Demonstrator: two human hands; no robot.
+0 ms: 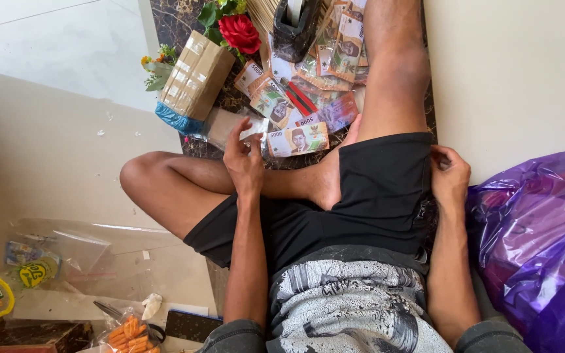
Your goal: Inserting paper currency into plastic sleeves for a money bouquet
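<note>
1. The person sits cross-legged on a pale floor, seen from above, in black shorts [374, 196] and a grey printed shirt [354, 304].
2. The left hand [243, 160] is raised over the left shin, its thumb and fingers pinched shut on a small clear plastic sleeve [254, 131] (its edge is hard to make out against the clutter).
3. Just beside that sleeve, at 3 o'clock from it, lies a banknote in a clear wrapper [299, 139], flat on the dark marbled floor strip [171, 19].
4. From 12 to 1 o'clock of the left hand more wrapped banknotes [335, 46] are spread in a loose overlapping heap, with red and black pens [301, 97] lying among them.
5. At 11 o'clock of the left hand a brown cardboard box [196, 75] lies tilted, a blue plastic bag under its lower end; a red rose [239, 33] sits just beyond it.
6. A black tape dispenser [295, 23] stands at the top edge, near 12 o'clock.
7. The right hand [449, 173] rests at the hem of the shorts on the right thigh, fingers curled closed and gripping the fabric.
8. At 4 o'clock of the right hand a crumpled purple plastic bag [534, 242] touches the forearm.
9. At the lower left lie clear plastic sheets [99, 252] and a packet of orange snacks [129, 333].
</note>
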